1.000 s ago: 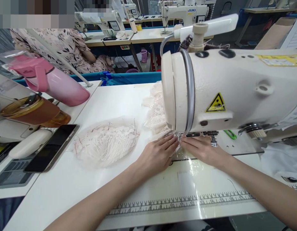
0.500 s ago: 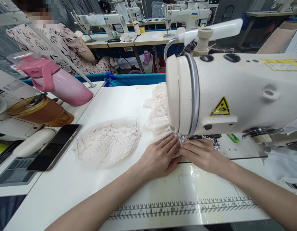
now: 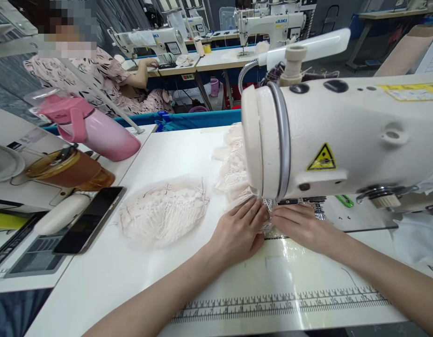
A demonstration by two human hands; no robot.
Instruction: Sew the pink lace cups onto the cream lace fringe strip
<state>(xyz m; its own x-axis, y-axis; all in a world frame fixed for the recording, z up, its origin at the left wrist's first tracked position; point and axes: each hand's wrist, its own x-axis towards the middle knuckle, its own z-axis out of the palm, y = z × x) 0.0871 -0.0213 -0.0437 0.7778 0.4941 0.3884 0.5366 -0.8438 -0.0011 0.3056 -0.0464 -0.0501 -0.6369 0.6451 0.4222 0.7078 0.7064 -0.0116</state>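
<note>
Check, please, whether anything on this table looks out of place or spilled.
A stray thin thread seems to lie beside the ruler, apart from the cloth at the left hand. I see no spill.

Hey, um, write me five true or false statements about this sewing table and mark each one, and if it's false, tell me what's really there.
1. The left hand and right hand are both at the lace fabric by the near sewing machine. True.
2. The smartphone lies to the right of the separate lace piece. False: it lies to the left.
3. The pink bottle has a handle. True.
4. The warning triangle is red. False: it is yellow and black.
5. A printed ruler scale runs along the near part of the white table. True.
</note>
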